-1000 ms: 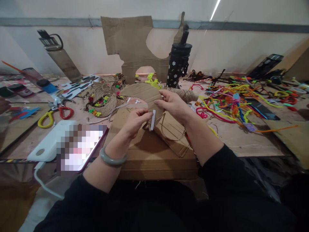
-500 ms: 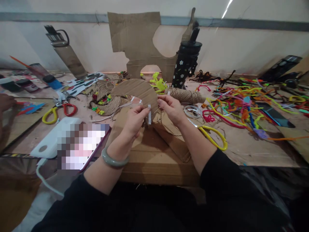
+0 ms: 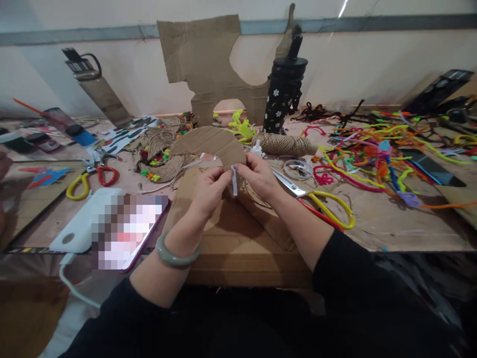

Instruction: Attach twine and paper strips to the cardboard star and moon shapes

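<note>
A curved brown cardboard cutout [image 3: 208, 141] is held up in front of me, its arc over my hands. My left hand [image 3: 208, 194] is closed on its lower end, thumb pressed near a narrow white strip [image 3: 234, 181] that looks like tape. My right hand [image 3: 263, 176] pinches the cutout's right edge, with its thumb at the top of that strip. The fingers behind the cardboard are hidden. Below lie flat cardboard pieces [image 3: 257, 219]. Scissors [image 3: 298, 191] with yellow and red handles lie partly behind my right forearm.
Jute cord [image 3: 283, 144] on a roll and a black flowered bottle [image 3: 283, 97] stand behind. Colourful pipe cleaners [image 3: 357, 169] cover the right side. Pliers [image 3: 99, 171], a white power bank [image 3: 80, 223] and a phone [image 3: 128, 233] lie left. Another person's hand [image 3: 4, 164] shows at far left.
My right hand has moved left and down along the cutout's edge, bringing its thumb to the white strip beside my left thumb. More of the scissors shows now. The view has shifted slightly.
</note>
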`<state>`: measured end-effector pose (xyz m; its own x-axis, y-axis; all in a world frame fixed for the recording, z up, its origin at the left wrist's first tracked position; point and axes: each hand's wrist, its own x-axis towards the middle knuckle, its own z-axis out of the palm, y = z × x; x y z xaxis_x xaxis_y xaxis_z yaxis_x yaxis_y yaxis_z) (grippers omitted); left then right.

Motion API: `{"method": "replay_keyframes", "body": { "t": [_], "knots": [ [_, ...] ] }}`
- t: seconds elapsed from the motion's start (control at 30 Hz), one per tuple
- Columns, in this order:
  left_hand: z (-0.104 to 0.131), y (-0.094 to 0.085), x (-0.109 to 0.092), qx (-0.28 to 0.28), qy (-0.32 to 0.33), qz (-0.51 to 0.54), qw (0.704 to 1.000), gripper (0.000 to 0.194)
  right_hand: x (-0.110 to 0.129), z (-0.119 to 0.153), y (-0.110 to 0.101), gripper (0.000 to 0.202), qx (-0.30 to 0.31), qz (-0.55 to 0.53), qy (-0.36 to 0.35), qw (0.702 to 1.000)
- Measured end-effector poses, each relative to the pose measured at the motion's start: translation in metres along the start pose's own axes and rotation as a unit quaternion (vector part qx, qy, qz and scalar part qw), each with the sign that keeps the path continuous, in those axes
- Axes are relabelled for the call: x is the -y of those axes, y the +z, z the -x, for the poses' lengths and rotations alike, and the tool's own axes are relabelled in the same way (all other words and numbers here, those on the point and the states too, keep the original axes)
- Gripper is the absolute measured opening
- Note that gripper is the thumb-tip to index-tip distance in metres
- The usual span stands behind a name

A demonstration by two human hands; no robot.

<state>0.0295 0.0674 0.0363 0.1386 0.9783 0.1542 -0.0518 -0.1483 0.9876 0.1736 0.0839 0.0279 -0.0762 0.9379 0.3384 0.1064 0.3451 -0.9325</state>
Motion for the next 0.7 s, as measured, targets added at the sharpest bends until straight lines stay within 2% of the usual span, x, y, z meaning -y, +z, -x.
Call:
{"method": "replay_keyframes", "body": {
  "t": [0.1,0.23,0.33,0.4,0.47,0.57,0.7],
  "knots": [
    [0.001,0.001,-0.002,-0.003,0.004,0.001,1.000,0.038,0.001,0.000,0.001,0.018,0.003,0.004,-0.008,1.000],
    [0.000,0.000,0.001,-0.009,-0.005,-0.012,1.000,0.035,0.001,0.000,0.002,0.022,0.002,0.005,-0.028,1.000],
    [-0.001,-0.002,0.003,-0.045,0.016,-0.035,0.998,0.034,0.004,0.002,0.000,0.022,-0.056,0.043,-0.065,0.995],
    [-0.002,-0.003,0.004,-0.065,0.023,-0.055,0.996,0.034,0.009,0.004,-0.001,0.017,-0.115,0.097,-0.102,0.983],
    [-0.003,-0.003,0.004,-0.072,0.032,-0.084,0.993,0.033,0.013,0.007,-0.002,0.012,-0.147,0.137,-0.137,0.970],
    [-0.004,-0.004,0.006,-0.077,0.067,-0.130,0.986,0.032,0.015,0.010,0.001,0.012,-0.118,0.138,-0.145,0.973],
    [-0.003,-0.004,0.004,-0.081,0.098,-0.171,0.977,0.029,0.008,0.010,0.006,0.011,-0.055,0.111,-0.100,0.987]
  ]
}}
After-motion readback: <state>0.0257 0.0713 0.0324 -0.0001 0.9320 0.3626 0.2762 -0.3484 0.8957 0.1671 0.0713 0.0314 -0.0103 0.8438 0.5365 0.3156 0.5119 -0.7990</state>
